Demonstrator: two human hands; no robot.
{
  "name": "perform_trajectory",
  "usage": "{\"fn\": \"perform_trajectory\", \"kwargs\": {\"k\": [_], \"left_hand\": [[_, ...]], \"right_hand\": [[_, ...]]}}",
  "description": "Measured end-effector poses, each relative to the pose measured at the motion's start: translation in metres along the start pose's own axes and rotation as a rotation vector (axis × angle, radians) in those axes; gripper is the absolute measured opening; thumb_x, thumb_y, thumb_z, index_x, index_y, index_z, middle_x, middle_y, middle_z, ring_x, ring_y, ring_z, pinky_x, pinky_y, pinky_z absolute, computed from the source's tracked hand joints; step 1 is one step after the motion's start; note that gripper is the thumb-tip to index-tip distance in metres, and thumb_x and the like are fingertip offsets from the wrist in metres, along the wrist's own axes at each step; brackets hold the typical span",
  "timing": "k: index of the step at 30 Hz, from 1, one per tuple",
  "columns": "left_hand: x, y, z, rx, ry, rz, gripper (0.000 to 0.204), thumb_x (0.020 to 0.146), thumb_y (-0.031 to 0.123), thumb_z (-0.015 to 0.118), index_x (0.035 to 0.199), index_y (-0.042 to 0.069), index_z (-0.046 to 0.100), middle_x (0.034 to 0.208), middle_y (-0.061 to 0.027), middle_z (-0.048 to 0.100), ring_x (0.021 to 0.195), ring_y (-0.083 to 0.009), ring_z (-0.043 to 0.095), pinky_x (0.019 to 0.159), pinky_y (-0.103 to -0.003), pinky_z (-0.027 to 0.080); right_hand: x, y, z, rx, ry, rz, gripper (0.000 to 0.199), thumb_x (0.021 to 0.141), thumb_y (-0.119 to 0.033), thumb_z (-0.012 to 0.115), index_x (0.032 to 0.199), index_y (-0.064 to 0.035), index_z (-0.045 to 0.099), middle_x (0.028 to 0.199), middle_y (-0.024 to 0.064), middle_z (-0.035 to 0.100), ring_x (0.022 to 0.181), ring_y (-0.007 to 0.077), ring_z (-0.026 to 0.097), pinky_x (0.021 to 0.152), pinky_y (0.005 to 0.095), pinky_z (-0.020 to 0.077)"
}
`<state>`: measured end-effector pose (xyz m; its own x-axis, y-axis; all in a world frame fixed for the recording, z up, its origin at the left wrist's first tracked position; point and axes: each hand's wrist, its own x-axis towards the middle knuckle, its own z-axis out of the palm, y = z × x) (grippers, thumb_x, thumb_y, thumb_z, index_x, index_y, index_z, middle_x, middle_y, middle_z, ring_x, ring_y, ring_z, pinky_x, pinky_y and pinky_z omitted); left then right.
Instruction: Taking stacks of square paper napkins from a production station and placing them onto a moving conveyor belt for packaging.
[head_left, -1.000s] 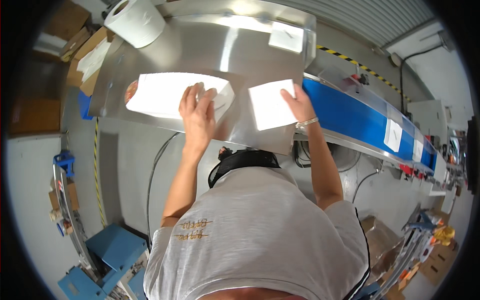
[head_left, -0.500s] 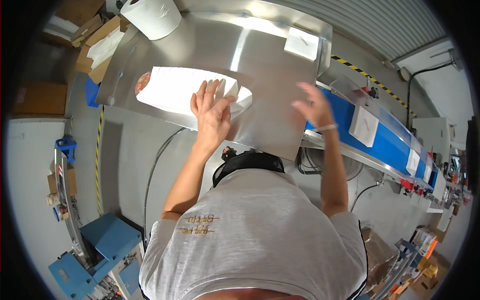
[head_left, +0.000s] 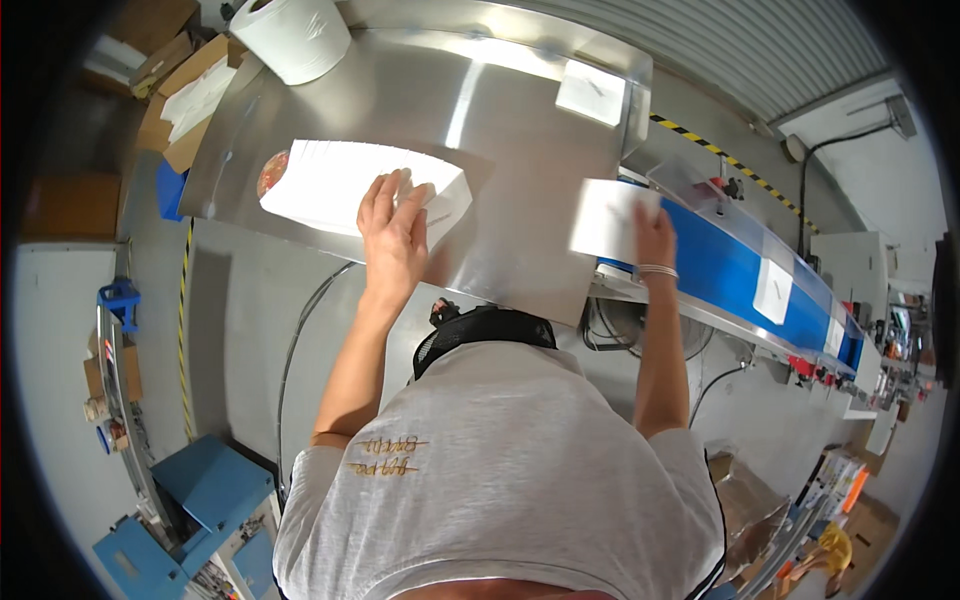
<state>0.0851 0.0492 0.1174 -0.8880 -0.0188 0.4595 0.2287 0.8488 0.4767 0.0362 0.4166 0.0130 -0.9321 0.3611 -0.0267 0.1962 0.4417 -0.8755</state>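
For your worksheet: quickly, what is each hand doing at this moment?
Left hand: open, flat on the stack of white sheets.
Right hand: holding one white sheet at the blue conveyor belt.

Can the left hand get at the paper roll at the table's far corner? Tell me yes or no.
Probably yes, at a stretch. The left hand rests on the white stack; bare steel table lies between it and the paper roll, nothing blocking.

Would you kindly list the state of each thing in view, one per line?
Stack of white sheets: lying flat on the steel table, pressed under the left hand.
Single white sheet: held by the right hand at the start of the blue conveyor belt.
Sheets on the belt: lying flat, spaced apart.
Paper roll: standing on the table's far corner.
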Motion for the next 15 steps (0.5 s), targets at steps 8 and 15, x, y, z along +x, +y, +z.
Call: {"fn": "perform_trajectory", "kwargs": {"k": [8,15], "left_hand": [[-0.001,0.000,0.007,-0.008,0.020,0.025,0.029,0.072,-0.005,0.061,0.096,0.009,0.068,0.129,-0.0173,0.049,0.125,-0.0405,0.037,0.104,-0.051,0.024],[0.002,0.008,0.002,-0.029,-0.144,0.099,0.029,0.072,-0.001,0.061,0.098,0.012,0.067,0.139,-0.0186,0.039,0.133,-0.0411,0.026,0.108,-0.053,0.014]], "right_hand": [[0.006,-0.014,-0.031,-0.686,0.162,-0.369,0.051,0.076,-0.032,0.072,0.117,-0.0056,0.055,0.117,0.0143,0.058,0.107,0.0312,0.055,0.090,0.0393,0.0442],[-0.037,-0.125,0.107,0.065,-0.748,-0.522,0.058,0.078,-0.017,0.071,0.131,-0.0140,0.046,0.138,0.0111,0.041,0.129,0.0279,0.037,0.102,0.0376,0.0363]]}}
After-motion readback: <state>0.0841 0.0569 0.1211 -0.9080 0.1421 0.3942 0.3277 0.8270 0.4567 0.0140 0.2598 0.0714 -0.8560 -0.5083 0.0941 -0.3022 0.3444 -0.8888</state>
